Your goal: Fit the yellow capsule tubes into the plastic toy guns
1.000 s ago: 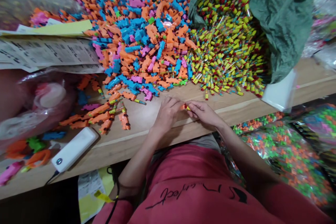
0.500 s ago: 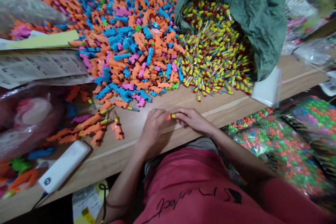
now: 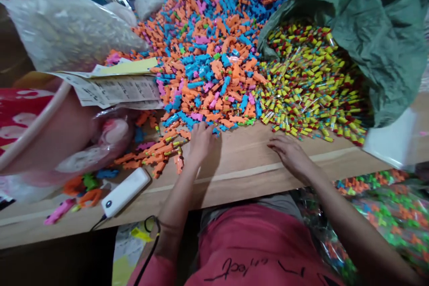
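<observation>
My left hand (image 3: 200, 142) reaches forward to the near edge of a big heap of orange, blue and pink plastic pieces (image 3: 214, 53). Its fingertips lie among the pieces, so I cannot see whether they hold one. My right hand (image 3: 288, 152) lies flat on the wooden table (image 3: 241, 161), fingers stretched toward a heap of small yellow-and-red tubes (image 3: 308, 89), and holds nothing. A small cluster of orange pieces with tubes fitted (image 3: 157, 149) lies just left of my left hand.
A green sack (image 3: 375, 31) spills the tubes at the right. Printed papers (image 3: 114, 87), a pink plastic bag (image 3: 83, 143) and a white power bank (image 3: 125, 192) lie at the left. Bags of coloured pieces (image 3: 385, 205) sit below the table's right edge.
My hands were together at the table's front edge, pinching a small orange and yellow piece. They have parted: the left went forward to the coloured heap, the right toward the tubes. The view tilted up.
</observation>
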A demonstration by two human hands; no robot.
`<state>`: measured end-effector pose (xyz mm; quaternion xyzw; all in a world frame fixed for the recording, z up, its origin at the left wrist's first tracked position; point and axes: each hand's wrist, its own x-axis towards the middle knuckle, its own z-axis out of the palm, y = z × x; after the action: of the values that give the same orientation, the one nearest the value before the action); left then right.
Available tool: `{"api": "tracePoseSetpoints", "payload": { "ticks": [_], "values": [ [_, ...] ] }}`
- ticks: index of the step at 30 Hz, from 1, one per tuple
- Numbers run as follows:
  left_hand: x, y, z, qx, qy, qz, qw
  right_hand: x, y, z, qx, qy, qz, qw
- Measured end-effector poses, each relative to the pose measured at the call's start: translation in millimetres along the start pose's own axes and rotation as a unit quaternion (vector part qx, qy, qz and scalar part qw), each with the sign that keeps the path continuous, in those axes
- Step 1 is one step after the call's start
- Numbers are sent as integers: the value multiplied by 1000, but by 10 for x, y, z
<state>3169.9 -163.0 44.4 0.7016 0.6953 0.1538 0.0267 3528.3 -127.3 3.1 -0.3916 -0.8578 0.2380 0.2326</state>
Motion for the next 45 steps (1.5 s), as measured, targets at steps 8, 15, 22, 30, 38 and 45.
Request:
{"api": "tracePoseSetpoints", "payload": {
  "ticks": [8,15,22,30,38,45],
  "values": [
    [-43,83,230,-70,54,-111,990,126,-375,88,21,-2,-7,1000],
    [-339,428,218,-411,68,-189,889,333,-721,383,194,78,54,976],
    [-598,808,178,-577,-86,-97,807,389,-775,435,194,101,54,974],
    [-605,982,232,-454,-3,-50,890,263,-902,325,190,77,29,978],
    [-632,847,217,-356,56,36,932,248,-924,185,245,27,37,969],
    [-596,756,163,-270,64,138,951,252,-953,134,281,-2,47,959]
  ]
}}
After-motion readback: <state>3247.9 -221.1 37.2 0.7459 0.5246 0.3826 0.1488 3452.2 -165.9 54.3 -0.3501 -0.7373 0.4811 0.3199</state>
